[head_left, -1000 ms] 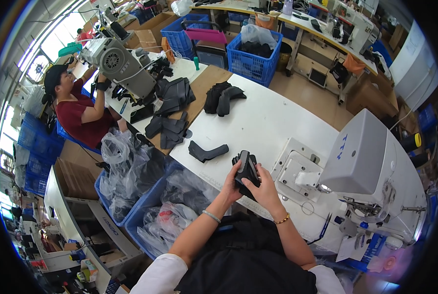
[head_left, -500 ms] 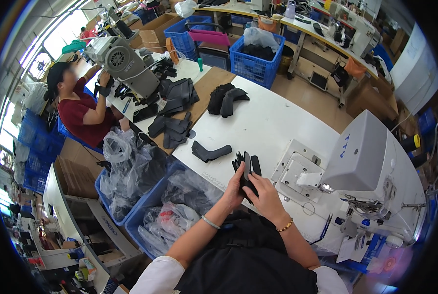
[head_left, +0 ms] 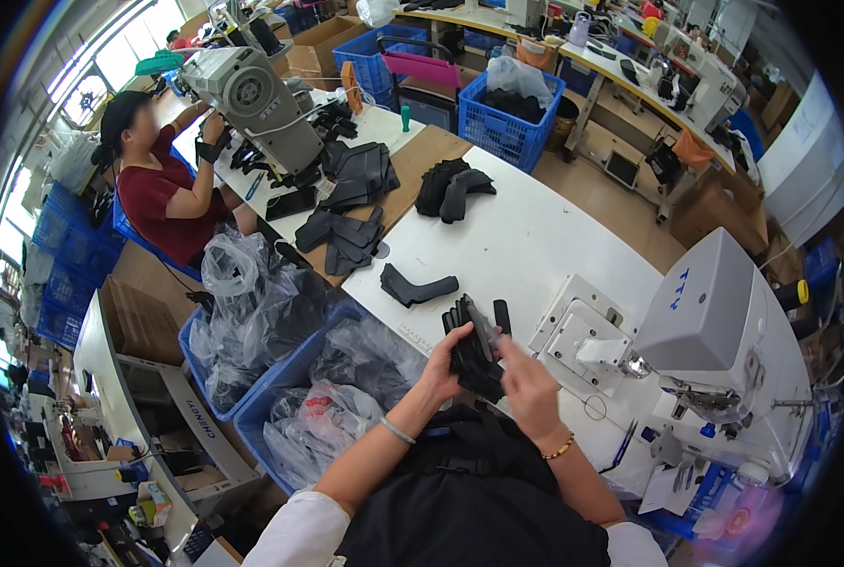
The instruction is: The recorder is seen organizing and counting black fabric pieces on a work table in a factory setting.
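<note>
Head view: black bundle (head_left: 471,357), probably light, pliable; best held mid-stack. My left hand (head_left: 440,367) clasps it; right hand (head_left: 532,386) blurred, grip unclear.

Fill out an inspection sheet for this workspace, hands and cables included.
Surface: white table, sewing machine at right
Pieces: black stack in hand; curved piece and dark pile on white table
Clutter: tool near sewing machine; plastic bags in blue bins
Hands: left hand grips black stack; right hand beside it, blurred, contact unclear
Cables: pale cable at far machine
Surroundings: co-worker seated there; blue crate beyond white table
</note>
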Demonstrator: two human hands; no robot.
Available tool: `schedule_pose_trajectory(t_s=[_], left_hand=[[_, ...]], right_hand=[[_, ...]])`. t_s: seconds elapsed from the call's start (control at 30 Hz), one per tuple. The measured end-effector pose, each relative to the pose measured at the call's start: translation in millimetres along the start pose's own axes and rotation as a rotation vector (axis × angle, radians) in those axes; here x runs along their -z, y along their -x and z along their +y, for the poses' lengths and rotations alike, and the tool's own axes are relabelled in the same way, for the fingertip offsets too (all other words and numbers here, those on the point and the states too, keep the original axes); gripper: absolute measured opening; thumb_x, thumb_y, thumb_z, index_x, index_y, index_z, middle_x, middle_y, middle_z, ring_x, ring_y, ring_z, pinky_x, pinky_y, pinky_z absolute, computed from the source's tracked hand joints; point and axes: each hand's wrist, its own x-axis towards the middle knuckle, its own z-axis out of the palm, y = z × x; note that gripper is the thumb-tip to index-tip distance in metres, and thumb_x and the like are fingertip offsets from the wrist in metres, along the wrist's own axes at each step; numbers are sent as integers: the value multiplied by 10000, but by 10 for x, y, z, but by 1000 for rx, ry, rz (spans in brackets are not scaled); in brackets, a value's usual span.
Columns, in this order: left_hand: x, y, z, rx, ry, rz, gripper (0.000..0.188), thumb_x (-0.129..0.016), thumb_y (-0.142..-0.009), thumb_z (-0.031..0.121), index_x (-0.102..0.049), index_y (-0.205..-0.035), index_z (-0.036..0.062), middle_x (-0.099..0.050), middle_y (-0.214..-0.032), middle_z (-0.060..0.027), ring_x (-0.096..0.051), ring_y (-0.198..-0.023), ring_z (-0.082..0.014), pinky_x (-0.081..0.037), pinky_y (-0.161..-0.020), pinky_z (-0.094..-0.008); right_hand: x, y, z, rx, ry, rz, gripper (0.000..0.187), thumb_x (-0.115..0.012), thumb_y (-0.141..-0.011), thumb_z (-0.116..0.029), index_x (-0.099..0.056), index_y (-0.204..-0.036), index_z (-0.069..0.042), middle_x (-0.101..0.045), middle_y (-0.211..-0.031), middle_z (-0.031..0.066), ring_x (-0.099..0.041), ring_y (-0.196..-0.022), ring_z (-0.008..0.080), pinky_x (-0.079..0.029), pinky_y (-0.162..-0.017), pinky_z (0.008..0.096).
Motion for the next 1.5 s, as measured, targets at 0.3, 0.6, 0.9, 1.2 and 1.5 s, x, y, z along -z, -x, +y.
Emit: schedule_pose_trajectory(t_s=[0.3,0.6,0.9,1.2,1.5], left_hand=[[57,449,36,128,-264,-109,462,-546,-845,209,-422,-1253,29,-579,-1038,-139,-605,-877,-219,-509,-787,-331],[-149,804,63,273,-565,-107,512,-648,-781,155,-419,-1214,6,-529,-1104,-111,-555,-993,-203,-479,-818,-323],[-92,788,19,223,-592,39,496,-704,-766,250,-489,-1131,-8,-574,-997,-85,-586,-876,-149,-489,-743,-270],[-196,871,-68,144,-707,80,480,-696,-767,239,-499,-1119,-20,-585,-968,-79,-589,-855,-148,-482,-752,-272],[-101,912,-131,200,-644,162,344,-600,-832,217,-528,-1048,-41,-591,-901,-77,-589,-769,-136,-489,-658,-256]], right_hand=[[6,61,-184,-252,-209,41,519,-683,-761,-190,-458,-1184,11,-501,-1094,168,-489,-1037,313,-364,-924,404],[-251,-50,-302,-997,-1406,-1,624,-691,-775,-113,-339,-1287,-46,-548,-908,38,-552,-762,89,-459,-656,211],[-268,66,-146,-934,-1322,-155,477,-652,-780,-26,-430,-1201,-65,-571,-959,47,-566,-864,112,-469,-767,234],[-223,182,-221,-938,-1383,6,510,-676,-770,-46,-417,-1208,-60,-549,-966,30,-534,-880,97,-449,-784,228],[-129,214,-265,-935,-1265,1,478,-664,-763,-8,-424,-1172,-63,-575,-948,67,-587,-844,138,-482,-771,248]])
